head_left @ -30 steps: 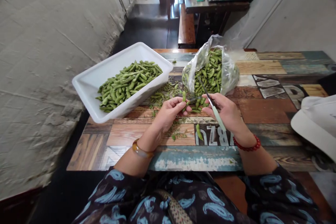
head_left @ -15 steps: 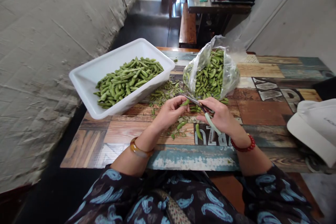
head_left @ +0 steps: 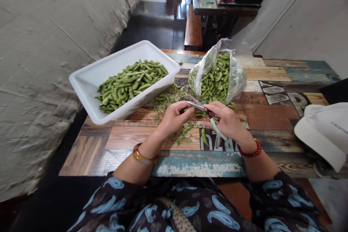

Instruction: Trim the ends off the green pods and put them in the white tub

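My left hand [head_left: 175, 116] pinches a green pod, mostly hidden by the fingers. Scissors [head_left: 215, 125] with pale green handles are in my right hand [head_left: 226, 120], their blades parted and pointing at the left fingertips. Left of my hands, a white plastic tub [head_left: 88, 79] holds a heap of green pods [head_left: 130, 83]. Just beyond my hands stands an open clear plastic bag [head_left: 237, 79] with more pods [head_left: 216, 79] inside. Loose pods [head_left: 204, 136] and small trimmings [head_left: 172, 94] lie on the table around my hands.
The patchwork wooden table [head_left: 269, 116] bears a white cap [head_left: 324, 130] at its right side. A rough pale wall [head_left: 54, 43] runs along the left. Farther back are a wooden bench [head_left: 193, 27] and another table [head_left: 209, 7] with a black tray and a green item.
The scissor blades have opened wider and lie closer to my left fingertips. The pod there is now more hidden. The whole view has shifted slightly.
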Demonstrator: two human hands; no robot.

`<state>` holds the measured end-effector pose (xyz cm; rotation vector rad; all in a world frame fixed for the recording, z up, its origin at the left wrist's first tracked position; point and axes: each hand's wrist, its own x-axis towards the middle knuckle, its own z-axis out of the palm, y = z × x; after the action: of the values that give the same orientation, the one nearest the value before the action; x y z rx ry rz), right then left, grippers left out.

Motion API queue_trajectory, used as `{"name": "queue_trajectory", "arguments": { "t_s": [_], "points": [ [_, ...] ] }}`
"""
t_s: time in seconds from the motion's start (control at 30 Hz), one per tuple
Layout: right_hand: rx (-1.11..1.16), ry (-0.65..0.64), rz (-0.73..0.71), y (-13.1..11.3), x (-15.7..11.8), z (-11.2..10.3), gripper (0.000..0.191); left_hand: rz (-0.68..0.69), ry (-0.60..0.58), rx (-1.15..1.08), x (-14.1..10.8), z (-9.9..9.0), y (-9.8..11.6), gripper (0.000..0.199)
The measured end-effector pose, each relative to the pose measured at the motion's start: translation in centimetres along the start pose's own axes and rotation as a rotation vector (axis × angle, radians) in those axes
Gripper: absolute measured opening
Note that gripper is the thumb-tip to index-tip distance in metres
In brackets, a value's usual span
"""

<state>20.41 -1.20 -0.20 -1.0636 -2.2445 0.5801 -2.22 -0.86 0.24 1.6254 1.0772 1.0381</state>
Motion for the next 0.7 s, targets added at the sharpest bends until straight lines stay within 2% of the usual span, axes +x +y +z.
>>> {"name": "queue_trajectory", "arguments": {
  "t_s": [0.3,0.53,0.7],
  "points": [
    [-0.042,-0.027,0.005,-0.72,0.12,-0.28,0.051,0.062,-0.015,0.051,-0.03,0.04,0.00,0.021],
    [-0.031,-0.017,-0.028,-0.52,0.06,-0.16,0.055,0.014,-0.012,0.068,-0.21,-0.06,0.07,0.021],
    [0.015,-0.023,-0.046,-0.38,0.04,-0.05,0.054,0.057,-0.039,0.072,-0.14,-0.22,0.25,0.021]
  ]
}}
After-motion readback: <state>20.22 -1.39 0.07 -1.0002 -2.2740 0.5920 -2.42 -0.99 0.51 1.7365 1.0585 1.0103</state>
